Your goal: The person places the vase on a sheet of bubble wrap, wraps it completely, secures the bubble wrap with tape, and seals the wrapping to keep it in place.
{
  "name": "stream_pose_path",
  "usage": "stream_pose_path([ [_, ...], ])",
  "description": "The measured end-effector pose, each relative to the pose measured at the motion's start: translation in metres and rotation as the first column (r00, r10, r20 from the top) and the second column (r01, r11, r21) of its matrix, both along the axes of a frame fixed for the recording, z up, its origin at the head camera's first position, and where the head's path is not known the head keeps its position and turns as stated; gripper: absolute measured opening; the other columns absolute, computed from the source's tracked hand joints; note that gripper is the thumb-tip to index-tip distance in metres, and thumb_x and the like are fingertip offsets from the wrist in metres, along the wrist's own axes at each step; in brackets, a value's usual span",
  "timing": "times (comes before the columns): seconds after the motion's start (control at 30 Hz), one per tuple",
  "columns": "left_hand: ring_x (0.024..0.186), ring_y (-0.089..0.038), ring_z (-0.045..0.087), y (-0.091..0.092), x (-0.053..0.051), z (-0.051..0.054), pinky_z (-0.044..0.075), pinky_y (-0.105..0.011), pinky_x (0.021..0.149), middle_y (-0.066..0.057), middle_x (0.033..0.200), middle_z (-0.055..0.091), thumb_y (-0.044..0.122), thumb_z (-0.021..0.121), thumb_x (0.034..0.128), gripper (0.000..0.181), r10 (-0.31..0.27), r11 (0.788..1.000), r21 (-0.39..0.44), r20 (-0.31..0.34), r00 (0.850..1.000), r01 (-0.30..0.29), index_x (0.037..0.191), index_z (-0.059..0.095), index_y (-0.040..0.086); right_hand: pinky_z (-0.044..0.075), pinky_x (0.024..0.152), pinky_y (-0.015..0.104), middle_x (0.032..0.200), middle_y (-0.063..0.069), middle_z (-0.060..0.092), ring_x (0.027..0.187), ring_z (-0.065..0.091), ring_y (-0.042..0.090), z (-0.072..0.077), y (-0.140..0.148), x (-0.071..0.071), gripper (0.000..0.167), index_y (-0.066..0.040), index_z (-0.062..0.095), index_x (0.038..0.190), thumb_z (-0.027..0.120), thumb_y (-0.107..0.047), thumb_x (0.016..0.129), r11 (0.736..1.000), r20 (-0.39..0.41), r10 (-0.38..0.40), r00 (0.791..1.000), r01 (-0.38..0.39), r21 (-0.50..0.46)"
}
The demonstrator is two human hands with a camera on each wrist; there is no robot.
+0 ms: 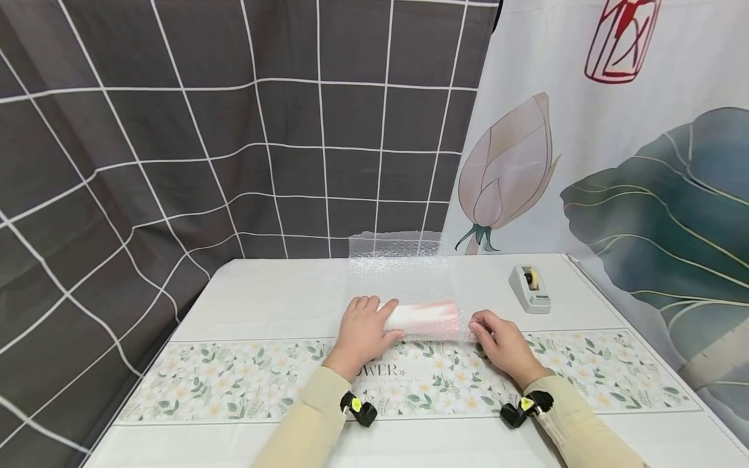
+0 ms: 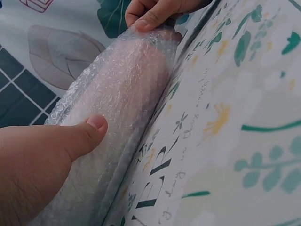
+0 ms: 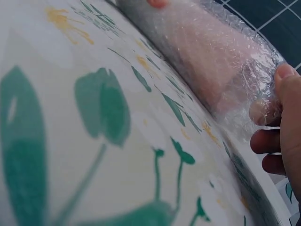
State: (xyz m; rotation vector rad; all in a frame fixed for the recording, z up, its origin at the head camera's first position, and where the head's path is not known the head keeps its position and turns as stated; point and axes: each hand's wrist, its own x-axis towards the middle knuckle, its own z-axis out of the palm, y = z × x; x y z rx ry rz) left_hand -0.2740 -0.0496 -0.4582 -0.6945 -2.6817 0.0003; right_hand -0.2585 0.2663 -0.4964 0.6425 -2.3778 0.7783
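Note:
A pink and white object, roughly cylindrical, lies on its side under clear bubble wrap. What it is cannot be made out through the plastic. My left hand rests over the left end of this roll, its thumb lying straight along the wrap. At the other end, my right hand pinches the edge of the bubble wrap between thumb and forefinger, while its other fingers curl below. A loose length of the wrap stretches away behind the roll, up against the curtain.
A grey tape dispenser with a roll of tape stands at the back right of the white table. A flower-printed band crosses the tabletop. Behind hang a dark grid curtain and a white one with painted flowers.

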Motion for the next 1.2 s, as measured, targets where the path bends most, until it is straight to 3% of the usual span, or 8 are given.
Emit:
stream_pose_path([
  [0.17, 0.112, -0.026, 0.057, -0.001, -0.001, 0.001, 0.040, -0.041, 0.107, -0.006, 0.119, 0.062, 0.069, 0.050, 0.0938, 0.069, 0.001, 1.000, -0.004, 0.005, 1.000, -0.001, 0.147, 0.052, 0.026, 0.043, 0.056, 0.027, 0.072, -0.016, 0.054, 0.059, 0.044, -0.003, 0.000, -0.001, 0.000, 0.011, -0.013, 0.065, 0.102, 0.069, -0.007, 0.095, 1.000, 0.035, -0.021, 0.999, 0.022, -0.010],
  [0.37, 0.109, -0.024, 0.059, 0.001, 0.000, 0.003, 0.042, -0.040, 0.106, -0.006, 0.117, 0.063, 0.068, 0.046, 0.0955, 0.065, 0.004, 1.000, -0.001, -0.005, 1.000, -0.004, 0.145, 0.054, 0.026, 0.042, 0.055, 0.028, 0.072, -0.015, 0.055, 0.058, 0.045, -0.001, 0.003, 0.000, 0.002, 0.014, -0.013, 0.066, 0.105, 0.072, -0.009, 0.093, 0.998, 0.009, -0.055, 0.998, 0.055, 0.022],
  [0.43, 0.109, -0.024, 0.059, 0.002, 0.000, 0.004, 0.042, -0.040, 0.106, -0.006, 0.118, 0.063, 0.066, 0.044, 0.0973, 0.062, 0.004, 1.000, 0.004, -0.001, 1.000, -0.004, 0.145, 0.055, 0.026, 0.048, 0.057, 0.030, 0.076, -0.010, 0.059, 0.063, 0.052, 0.003, 0.006, -0.001, 0.002, 0.020, -0.012, 0.065, 0.108, 0.075, -0.010, 0.090, 0.995, -0.024, -0.080, 0.997, 0.081, 0.054],
  [0.53, 0.110, -0.025, 0.059, 0.002, 0.000, 0.005, 0.042, -0.041, 0.106, -0.006, 0.118, 0.063, 0.062, 0.042, 0.1004, 0.058, 0.007, 1.000, 0.014, 0.010, 1.000, -0.008, 0.144, 0.055, 0.026, 0.055, 0.072, 0.041, 0.093, 0.003, 0.066, 0.082, 0.064, 0.018, 0.012, -0.005, 0.000, 0.030, -0.007, 0.062, 0.113, 0.076, -0.012, 0.088, 0.990, -0.093, -0.094, 0.991, 0.103, 0.098],
  [0.67, 0.109, -0.025, 0.060, 0.003, 0.000, 0.006, 0.042, -0.042, 0.106, -0.006, 0.118, 0.064, 0.057, 0.039, 0.1036, 0.053, 0.012, 1.000, 0.028, 0.023, 1.000, -0.013, 0.143, 0.056, 0.026, 0.050, 0.092, 0.053, 0.113, 0.019, 0.066, 0.105, 0.063, 0.037, 0.026, -0.020, 0.001, 0.033, 0.001, 0.062, 0.117, 0.070, -0.014, 0.088, 0.991, -0.212, -0.028, 0.977, 0.055, 0.123],
  [0.83, 0.106, -0.025, 0.060, 0.004, -0.001, 0.005, 0.043, -0.042, 0.103, -0.005, 0.115, 0.064, 0.053, 0.037, 0.1058, 0.049, 0.024, 0.999, 0.046, 0.027, 0.999, -0.025, 0.140, 0.058, 0.026, 0.047, 0.098, 0.054, 0.118, 0.021, 0.065, 0.110, 0.062, 0.040, 0.042, -0.050, 0.006, 0.037, 0.004, 0.063, 0.120, 0.064, -0.019, 0.090, 0.982, -0.306, 0.073, 0.949, -0.015, 0.190],
  [1.0, 0.104, -0.024, 0.062, 0.006, -0.004, 0.005, 0.045, -0.042, 0.101, -0.004, 0.112, 0.066, 0.047, 0.034, 0.1077, 0.045, 0.036, 0.998, 0.059, 0.011, 0.999, -0.036, 0.136, 0.062, 0.026, 0.044, 0.105, 0.054, 0.127, 0.021, 0.062, 0.119, 0.059, 0.038, 0.050, -0.081, 0.011, 0.049, 0.004, 0.059, 0.130, 0.068, -0.023, 0.090, 0.946, -0.230, 0.092, 0.969, -0.013, 0.325],
  [1.2, 0.105, -0.022, 0.063, 0.006, -0.008, 0.004, 0.047, -0.042, 0.100, -0.003, 0.112, 0.068, 0.044, 0.032, 0.1089, 0.045, 0.048, 0.998, 0.045, 0.009, 0.999, -0.048, 0.135, 0.064, 0.027, 0.039, 0.109, 0.057, 0.138, 0.018, 0.058, 0.129, 0.053, 0.037, 0.043, -0.099, 0.004, 0.069, -0.002, 0.052, 0.144, 0.071, -0.040, 0.090, 0.856, -0.113, 0.028, 0.993, 0.035, 0.516],
])
